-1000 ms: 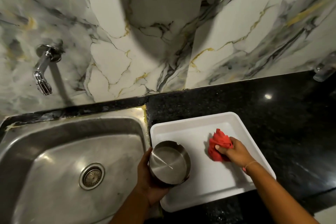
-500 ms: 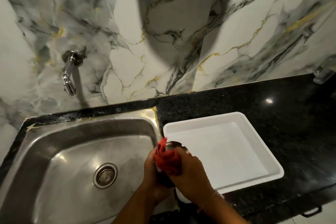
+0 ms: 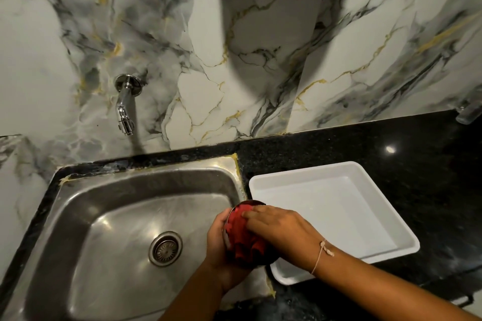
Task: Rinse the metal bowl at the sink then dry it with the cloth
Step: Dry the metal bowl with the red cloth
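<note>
My left hand [image 3: 217, 240] grips the small round metal bowl [image 3: 251, 202] from its left side, over the right rim of the steel sink [image 3: 146, 180]. Only a sliver of the bowl's far rim shows. A red cloth [image 3: 243, 234] is bunched inside the bowl and fills it. My right hand [image 3: 280, 229] lies over the cloth with its fingers pressed down on it. The wall tap [image 3: 125, 109] hangs above the sink's back edge, and no water runs from it.
A white rectangular tray [image 3: 336, 206] lies on the black granite counter [image 3: 417, 154] right of the sink, touching my right forearm's side. The sink drain [image 3: 165, 249] sits mid-basin. A marble wall rises behind. A clear object [image 3: 468, 112] sits at the far right.
My right hand took the red cloth out of the tray and pushed it into the bowl. The bowl now sits over the sink's edge, and my view has swung left.
</note>
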Action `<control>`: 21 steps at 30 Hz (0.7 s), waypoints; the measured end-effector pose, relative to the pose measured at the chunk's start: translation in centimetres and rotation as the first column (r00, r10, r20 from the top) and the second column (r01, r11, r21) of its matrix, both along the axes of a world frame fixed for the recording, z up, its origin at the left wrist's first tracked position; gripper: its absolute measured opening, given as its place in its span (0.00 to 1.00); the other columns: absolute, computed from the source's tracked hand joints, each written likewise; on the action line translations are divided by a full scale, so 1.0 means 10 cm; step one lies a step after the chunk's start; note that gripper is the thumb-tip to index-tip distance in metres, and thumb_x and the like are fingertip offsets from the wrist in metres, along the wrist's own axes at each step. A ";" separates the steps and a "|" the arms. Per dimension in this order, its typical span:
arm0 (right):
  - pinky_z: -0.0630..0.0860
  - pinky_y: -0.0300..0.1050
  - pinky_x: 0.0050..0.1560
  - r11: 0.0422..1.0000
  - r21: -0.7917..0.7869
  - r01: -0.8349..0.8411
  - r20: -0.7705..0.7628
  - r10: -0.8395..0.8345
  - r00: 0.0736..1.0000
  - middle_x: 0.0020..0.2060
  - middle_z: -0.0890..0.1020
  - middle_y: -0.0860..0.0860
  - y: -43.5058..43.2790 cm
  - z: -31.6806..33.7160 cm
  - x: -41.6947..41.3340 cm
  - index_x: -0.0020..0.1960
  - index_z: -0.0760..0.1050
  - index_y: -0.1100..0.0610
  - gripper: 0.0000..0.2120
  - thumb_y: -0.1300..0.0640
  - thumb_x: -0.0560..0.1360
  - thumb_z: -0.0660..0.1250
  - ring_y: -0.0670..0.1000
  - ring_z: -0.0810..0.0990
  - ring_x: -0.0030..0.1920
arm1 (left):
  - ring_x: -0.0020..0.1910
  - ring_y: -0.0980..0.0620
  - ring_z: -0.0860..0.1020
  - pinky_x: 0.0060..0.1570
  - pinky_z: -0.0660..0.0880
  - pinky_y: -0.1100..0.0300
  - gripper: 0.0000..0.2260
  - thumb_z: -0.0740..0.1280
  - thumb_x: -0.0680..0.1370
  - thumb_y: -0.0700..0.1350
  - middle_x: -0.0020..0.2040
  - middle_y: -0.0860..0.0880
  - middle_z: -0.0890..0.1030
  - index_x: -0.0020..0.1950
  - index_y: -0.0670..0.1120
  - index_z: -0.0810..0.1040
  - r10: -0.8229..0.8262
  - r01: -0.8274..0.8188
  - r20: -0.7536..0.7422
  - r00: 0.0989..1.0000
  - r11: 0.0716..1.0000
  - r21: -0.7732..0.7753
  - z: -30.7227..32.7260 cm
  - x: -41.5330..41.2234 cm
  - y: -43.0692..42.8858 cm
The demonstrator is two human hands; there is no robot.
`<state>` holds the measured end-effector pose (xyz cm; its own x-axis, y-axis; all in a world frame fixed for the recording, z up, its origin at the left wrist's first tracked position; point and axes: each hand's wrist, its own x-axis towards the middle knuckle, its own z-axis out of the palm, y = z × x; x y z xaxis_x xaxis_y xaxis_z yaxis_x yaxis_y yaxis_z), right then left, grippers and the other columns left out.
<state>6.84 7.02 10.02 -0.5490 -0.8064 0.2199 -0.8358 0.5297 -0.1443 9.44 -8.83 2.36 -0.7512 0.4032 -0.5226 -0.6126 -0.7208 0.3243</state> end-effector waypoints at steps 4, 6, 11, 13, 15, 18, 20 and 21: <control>0.78 0.49 0.41 0.950 0.256 0.181 0.179 -0.230 0.957 0.47 0.85 0.56 -0.07 0.04 -0.01 0.59 0.72 0.49 0.20 0.53 0.70 0.72 0.62 0.84 0.45 | 0.49 0.37 0.85 0.52 0.80 0.42 0.29 0.63 0.71 0.62 0.54 0.37 0.85 0.58 0.42 0.84 -0.003 0.001 -0.022 1.000 0.996 -0.094 -0.02 -0.02 0.00; 0.77 0.47 0.43 0.937 0.256 0.235 0.296 -0.308 0.904 0.46 0.85 0.56 -0.11 0.06 -0.02 0.56 0.75 0.49 0.17 0.53 0.68 0.73 0.61 0.83 0.46 | 0.47 0.38 0.85 0.49 0.81 0.44 0.27 0.63 0.71 0.62 0.50 0.38 0.85 0.57 0.43 0.84 0.000 -0.003 -0.024 1.000 0.990 -0.142 -0.02 -0.02 0.01; 0.80 0.42 0.51 0.873 0.056 0.484 0.750 -0.357 0.557 0.51 0.87 0.52 -0.25 0.03 0.05 0.54 0.83 0.49 0.14 0.61 0.71 0.74 0.49 0.84 0.51 | 0.54 0.34 0.83 0.55 0.79 0.39 0.31 0.58 0.76 0.61 0.55 0.33 0.84 0.61 0.36 0.81 0.058 -0.061 -0.025 0.998 0.992 -0.114 -0.01 -0.01 -0.05; 0.81 0.49 0.59 0.670 -0.136 0.730 0.943 -0.140 0.303 0.53 0.88 0.55 -0.34 0.05 0.15 0.52 0.84 0.49 0.19 0.69 0.69 0.75 0.54 0.85 0.55 | 0.56 0.34 0.83 0.52 0.81 0.39 0.30 0.56 0.78 0.60 0.60 0.31 0.82 0.63 0.36 0.80 0.103 -0.103 -0.001 0.995 0.991 -0.081 -0.03 -0.03 -0.08; 0.82 0.52 0.58 0.411 -0.244 0.878 0.969 0.064 0.239 0.51 0.89 0.55 -0.33 0.11 0.23 0.49 0.86 0.48 0.20 0.73 0.68 0.74 0.57 0.86 0.54 | 0.57 0.34 0.83 0.51 0.82 0.39 0.29 0.56 0.77 0.58 0.61 0.32 0.82 0.63 0.38 0.81 0.117 -0.118 -0.016 0.993 0.991 -0.067 -0.02 -0.05 -0.14; 0.85 0.37 0.42 0.132 -0.400 0.907 0.915 -0.003 0.404 0.44 0.90 0.50 -0.02 0.15 0.28 0.49 0.85 0.51 0.17 0.69 0.66 0.78 0.49 0.89 0.44 | 0.48 0.35 0.85 0.52 0.80 0.37 0.25 0.64 0.71 0.54 0.53 0.35 0.86 0.60 0.40 0.83 0.175 -0.175 -0.009 0.985 0.982 -0.072 -0.03 -0.09 -0.31; 0.80 0.28 0.37 0.099 -0.485 0.869 0.843 -0.212 0.494 0.41 0.89 0.41 0.23 0.14 0.32 0.48 0.83 0.47 0.19 0.68 0.67 0.79 0.41 0.87 0.40 | 0.50 0.33 0.85 0.58 0.76 0.33 0.24 0.67 0.70 0.57 0.54 0.35 0.86 0.57 0.42 0.86 0.197 -0.194 0.030 0.980 0.978 -0.071 0.00 -0.10 -0.41; 0.79 0.28 0.36 0.124 -0.484 0.866 0.819 -0.283 0.498 0.40 0.88 0.37 0.31 0.11 0.35 0.47 0.82 0.43 0.21 0.68 0.67 0.79 0.38 0.86 0.39 | 0.54 0.32 0.83 0.60 0.74 0.32 0.25 0.67 0.71 0.59 0.57 0.35 0.85 0.57 0.42 0.85 0.192 -0.190 0.034 0.981 0.980 -0.060 0.02 -0.12 -0.43</control>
